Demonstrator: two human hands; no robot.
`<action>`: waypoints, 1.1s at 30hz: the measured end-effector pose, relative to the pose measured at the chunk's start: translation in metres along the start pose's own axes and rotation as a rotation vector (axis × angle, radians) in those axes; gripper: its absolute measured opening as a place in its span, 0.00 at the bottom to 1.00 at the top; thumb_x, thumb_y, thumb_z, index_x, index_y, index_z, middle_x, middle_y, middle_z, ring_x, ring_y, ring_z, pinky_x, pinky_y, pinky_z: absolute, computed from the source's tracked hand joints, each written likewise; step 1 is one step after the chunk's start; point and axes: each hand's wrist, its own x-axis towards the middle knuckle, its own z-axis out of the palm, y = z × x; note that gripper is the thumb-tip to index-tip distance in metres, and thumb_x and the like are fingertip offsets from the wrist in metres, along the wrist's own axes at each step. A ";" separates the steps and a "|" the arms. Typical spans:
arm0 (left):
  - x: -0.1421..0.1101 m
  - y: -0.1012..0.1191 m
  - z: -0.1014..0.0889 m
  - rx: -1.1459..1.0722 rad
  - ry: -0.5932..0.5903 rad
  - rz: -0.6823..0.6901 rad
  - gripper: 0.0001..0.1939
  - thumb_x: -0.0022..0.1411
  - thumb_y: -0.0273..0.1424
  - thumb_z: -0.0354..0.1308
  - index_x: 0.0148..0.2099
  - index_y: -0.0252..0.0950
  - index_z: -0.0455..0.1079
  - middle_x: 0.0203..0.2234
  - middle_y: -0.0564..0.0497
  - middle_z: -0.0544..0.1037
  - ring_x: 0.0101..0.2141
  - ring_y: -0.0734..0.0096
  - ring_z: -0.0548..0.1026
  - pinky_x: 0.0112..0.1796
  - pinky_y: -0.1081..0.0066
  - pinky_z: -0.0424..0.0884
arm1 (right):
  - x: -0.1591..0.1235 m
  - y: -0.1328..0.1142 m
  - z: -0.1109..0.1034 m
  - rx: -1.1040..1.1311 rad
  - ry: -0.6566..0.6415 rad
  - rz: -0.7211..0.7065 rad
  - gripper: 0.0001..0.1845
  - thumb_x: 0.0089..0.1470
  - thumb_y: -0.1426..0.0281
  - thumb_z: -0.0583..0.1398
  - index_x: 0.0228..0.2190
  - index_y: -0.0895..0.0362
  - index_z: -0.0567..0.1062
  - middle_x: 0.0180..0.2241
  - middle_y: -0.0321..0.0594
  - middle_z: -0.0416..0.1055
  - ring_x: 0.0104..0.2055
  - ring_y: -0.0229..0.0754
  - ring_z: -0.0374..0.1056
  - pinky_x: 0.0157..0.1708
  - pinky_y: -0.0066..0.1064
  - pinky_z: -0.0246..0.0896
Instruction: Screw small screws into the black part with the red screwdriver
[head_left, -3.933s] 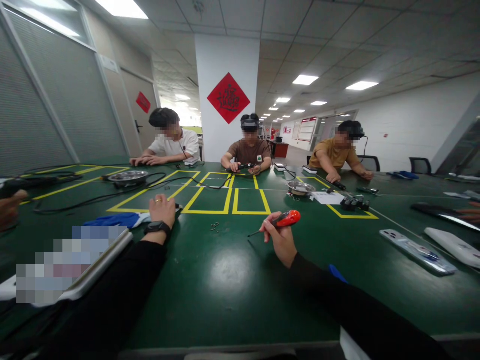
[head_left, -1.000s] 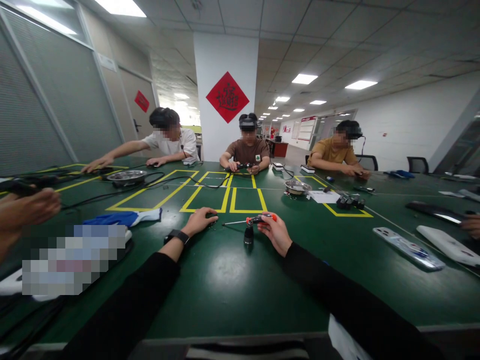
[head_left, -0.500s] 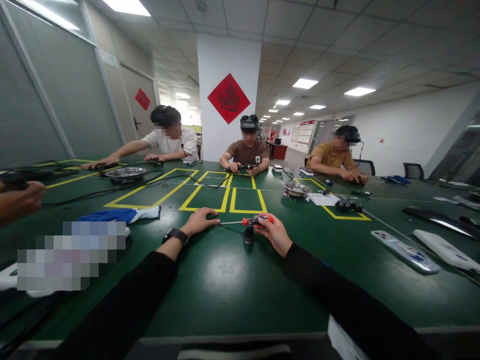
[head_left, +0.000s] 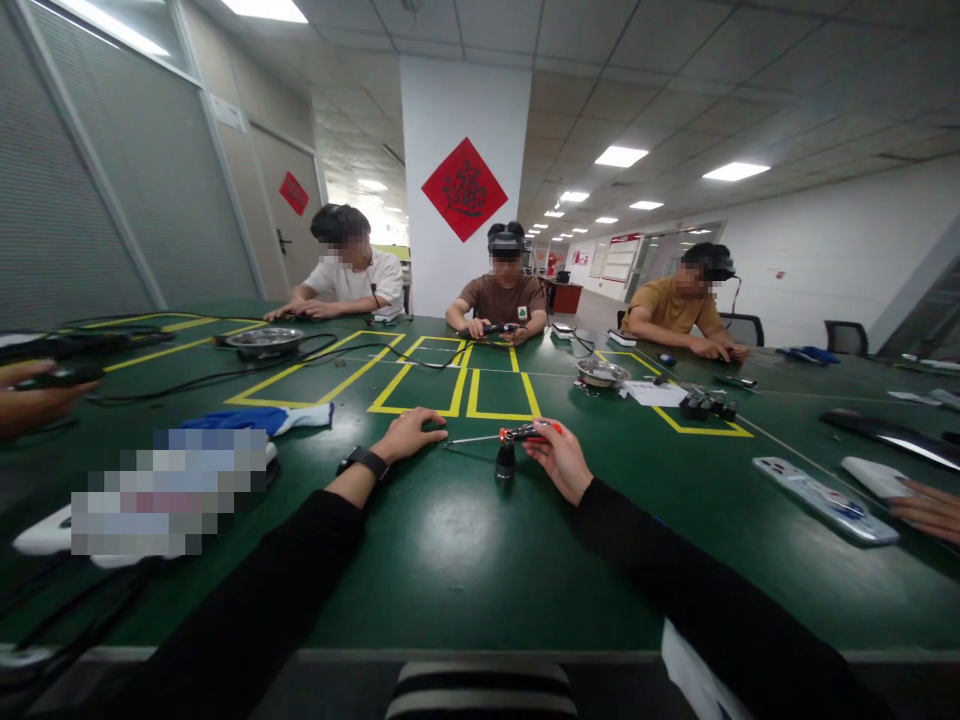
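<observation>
My right hand is closed around the red-and-black handle of a screwdriver, held roughly level just above the green table. Its thin metal shaft points left, with the tip beside the fingers of my left hand. That hand rests on the table, thumb and forefinger a little apart; nothing shows clearly between them. Below the front of the screwdriver handle, a short black cylinder stands upright on the table. Whether it touches the screwdriver, I cannot tell.
Yellow tape boxes mark the green table. Blue-and-white gloves lie left; a phone lies right. Metal bowls, black parts and cables sit farther off. Several people work around; another person's hand rests at the right edge.
My hands and the screwdriver keep almost the same pose while the view shifts slightly. The person in white has drawn an outstretched arm back. Another person's hand has appeared at the right edge.
</observation>
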 end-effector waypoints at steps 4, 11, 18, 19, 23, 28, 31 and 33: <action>-0.003 0.008 -0.009 -0.054 -0.078 0.012 0.23 0.54 0.50 0.50 0.43 0.40 0.72 0.45 0.49 0.74 0.49 0.59 0.68 0.51 0.62 0.59 | 0.001 0.000 -0.001 0.009 0.007 0.006 0.12 0.46 0.68 0.63 0.34 0.57 0.70 0.27 0.37 0.74 0.26 0.36 0.71 0.25 0.26 0.66; -0.012 0.015 -0.021 -0.138 -0.150 0.134 0.28 0.44 0.50 0.61 0.46 0.41 0.72 0.55 0.46 0.64 0.57 0.56 0.58 0.55 0.60 0.55 | 0.002 0.002 -0.002 0.041 -0.005 0.016 0.13 0.45 0.68 0.64 0.34 0.57 0.69 0.27 0.37 0.74 0.27 0.37 0.72 0.26 0.26 0.67; -0.011 0.013 -0.017 -0.196 -0.157 0.149 0.20 0.46 0.48 0.61 0.35 0.38 0.76 0.55 0.45 0.65 0.55 0.56 0.63 0.54 0.61 0.56 | 0.000 0.000 0.000 0.038 -0.007 0.022 0.12 0.46 0.67 0.63 0.34 0.57 0.69 0.28 0.37 0.74 0.27 0.37 0.72 0.26 0.25 0.67; -0.011 0.013 -0.017 -0.202 -0.166 0.145 0.19 0.46 0.47 0.61 0.34 0.38 0.76 0.54 0.45 0.66 0.54 0.57 0.64 0.54 0.61 0.57 | 0.000 0.000 0.000 0.039 -0.007 0.023 0.12 0.46 0.67 0.63 0.34 0.57 0.69 0.28 0.37 0.74 0.27 0.37 0.72 0.26 0.25 0.67; -0.010 0.013 -0.018 -0.217 -0.182 0.143 0.18 0.46 0.46 0.61 0.33 0.38 0.77 0.54 0.46 0.67 0.53 0.56 0.66 0.54 0.61 0.57 | 0.001 0.000 -0.001 0.067 -0.002 0.025 0.11 0.46 0.68 0.63 0.34 0.57 0.69 0.28 0.37 0.74 0.27 0.37 0.72 0.25 0.25 0.67; -0.011 0.014 -0.021 -0.228 -0.212 0.135 0.16 0.47 0.44 0.60 0.34 0.38 0.77 0.53 0.47 0.68 0.52 0.57 0.66 0.54 0.62 0.57 | 0.001 0.000 -0.002 0.105 0.019 0.028 0.10 0.47 0.68 0.62 0.33 0.57 0.70 0.28 0.37 0.75 0.26 0.36 0.72 0.24 0.24 0.66; -0.011 0.015 -0.025 -0.241 -0.237 0.138 0.16 0.48 0.42 0.59 0.35 0.38 0.77 0.53 0.48 0.68 0.52 0.57 0.66 0.55 0.63 0.56 | 0.002 0.000 -0.002 0.123 0.027 0.028 0.09 0.47 0.68 0.62 0.33 0.57 0.70 0.27 0.37 0.74 0.26 0.35 0.71 0.24 0.24 0.66; -0.011 0.016 -0.028 -0.259 -0.254 0.136 0.16 0.47 0.41 0.60 0.37 0.38 0.77 0.53 0.48 0.68 0.53 0.58 0.65 0.55 0.63 0.55 | 0.002 0.000 -0.002 0.131 0.030 0.030 0.09 0.47 0.69 0.62 0.32 0.57 0.70 0.27 0.36 0.74 0.26 0.36 0.71 0.24 0.24 0.66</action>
